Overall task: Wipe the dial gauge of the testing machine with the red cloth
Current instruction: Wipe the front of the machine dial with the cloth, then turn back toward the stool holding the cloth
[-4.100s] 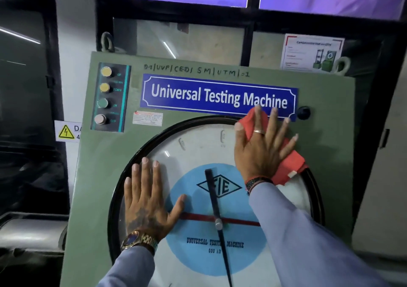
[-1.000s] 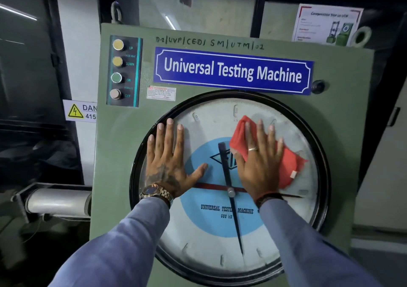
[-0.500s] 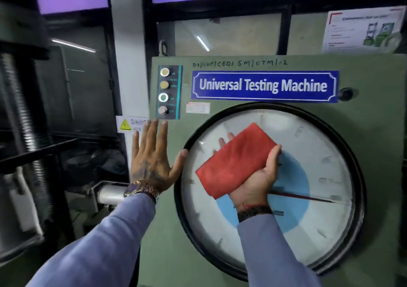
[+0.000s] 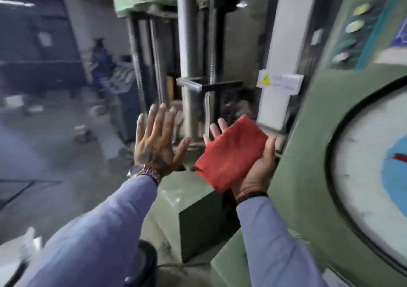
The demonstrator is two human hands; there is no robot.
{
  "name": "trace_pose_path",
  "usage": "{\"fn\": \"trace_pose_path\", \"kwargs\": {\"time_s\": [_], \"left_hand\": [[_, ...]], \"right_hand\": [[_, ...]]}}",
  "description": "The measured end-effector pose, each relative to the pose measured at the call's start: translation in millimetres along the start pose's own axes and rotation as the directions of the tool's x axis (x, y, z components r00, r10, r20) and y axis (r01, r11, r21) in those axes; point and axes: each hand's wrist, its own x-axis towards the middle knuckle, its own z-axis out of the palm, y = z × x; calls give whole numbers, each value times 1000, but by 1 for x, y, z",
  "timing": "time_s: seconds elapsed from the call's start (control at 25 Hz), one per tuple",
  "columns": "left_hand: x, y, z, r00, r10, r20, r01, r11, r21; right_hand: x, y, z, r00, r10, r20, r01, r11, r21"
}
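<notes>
Right grip [image 4: 257,172] palm-up, fingers straight, folded red cloth [image 4: 231,154] lying on it, clear of the dial gauge [image 4: 363,187] at far right. Left grip [image 4: 154,145] spread, empty. Wiping looks finished; if not, turn the palm back to the glass.

No lettering can be read
A white label [image 4: 280,83] on the pillar [image 4: 286,22] bears a yellow warning triangle; its text is blurred.

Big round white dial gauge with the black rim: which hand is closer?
Right. The right hand, carrying the folded red cloth on its palm, is just left of the dial gauge, apart from it. The open left hand is farther left.
</notes>
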Motion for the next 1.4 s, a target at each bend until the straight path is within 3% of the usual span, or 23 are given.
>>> {"fn": "trace_pose_path", "kwargs": {"time_s": [0.16,0.32,0.56,0.76,1.04,1.4], "left_hand": [[-86,-113,-32,993,-65,95,45,978,205],[-180,-228,-48,956,-210,205,133,932,337],[-312,-337,-18,865,-273,421,130,932,338],[-384,-363,31,793,-293,534,163,947,278],[-410,-390,99,762,-318,564,212,946,246],[-397,-407,179,701,-365,612,263,931,254]], "right_hand": [[3,134,-1,969,239,-59,-243,967,-74],[-2,270,-20,883,468,-15,-469,883,-13],[-11,407,-108,808,587,-49,-589,808,-13],[-21,447,-191,803,574,-157,-584,812,-18],[1,471,-260,778,556,-293,-594,803,-54],[25,487,-323,650,648,-397,-704,710,9]]}}
